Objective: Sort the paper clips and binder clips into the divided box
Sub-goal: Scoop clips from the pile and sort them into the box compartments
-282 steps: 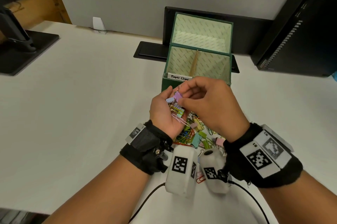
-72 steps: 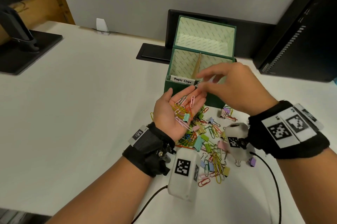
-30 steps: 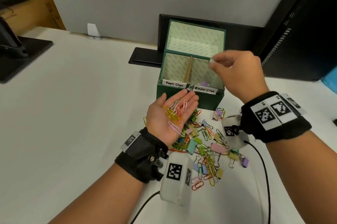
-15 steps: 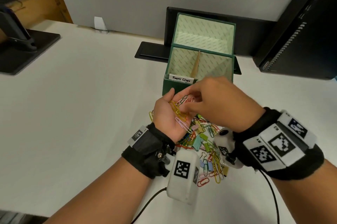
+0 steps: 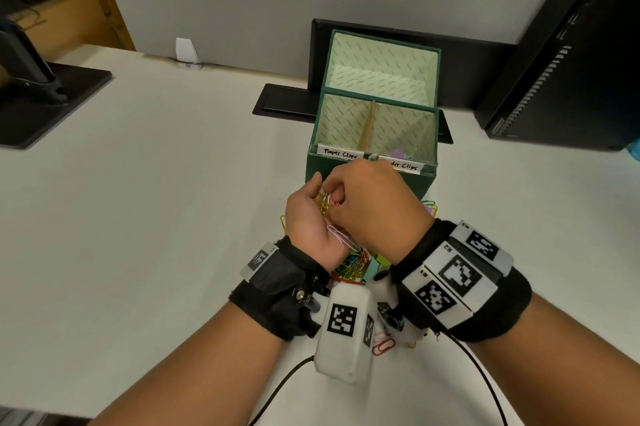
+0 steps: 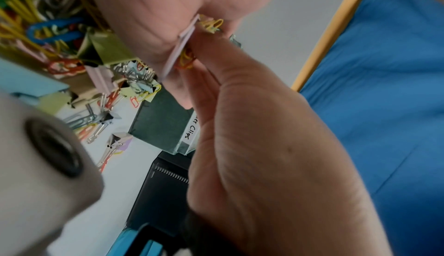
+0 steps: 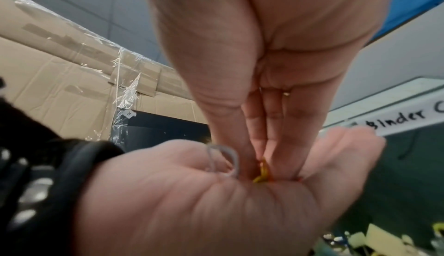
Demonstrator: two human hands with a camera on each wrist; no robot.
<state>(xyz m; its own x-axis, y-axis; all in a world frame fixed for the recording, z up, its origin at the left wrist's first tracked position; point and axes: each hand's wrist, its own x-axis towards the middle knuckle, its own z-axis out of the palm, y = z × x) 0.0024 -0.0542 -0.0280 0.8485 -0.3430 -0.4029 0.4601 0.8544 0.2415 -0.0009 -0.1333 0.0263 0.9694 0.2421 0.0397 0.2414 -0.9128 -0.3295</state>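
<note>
The green divided box point(image 5: 367, 179) stands open, with labels "Paper Clips" point(image 5: 341, 152) and "Binder Clips" point(image 5: 405, 166). A purple binder clip point(image 5: 400, 152) lies in the right compartment. My left hand point(image 5: 308, 217) is palm up in front of the box and carries several coloured paper clips point(image 5: 323, 202). A pink clip point(image 5: 341, 240) hangs off the heel of the palm. My right hand point(image 5: 374, 207) covers the left palm. Its thumb and fingers pinch yellow and orange paper clips point(image 7: 261, 172) there. The left hand's fingers are hidden in the head view.
A mixed pile of paper clips and binder clips point(image 5: 353, 264) lies on the white desk under my wrists, seen also in the left wrist view point(image 6: 60, 36). A monitor stand point(image 5: 45, 93) is far left. A black computer case point(image 5: 571, 62) is at the right.
A second ago my right hand was over the binder clip compartment. It has come back down onto the left palm, and its fingers now dig into the paper clips there.
</note>
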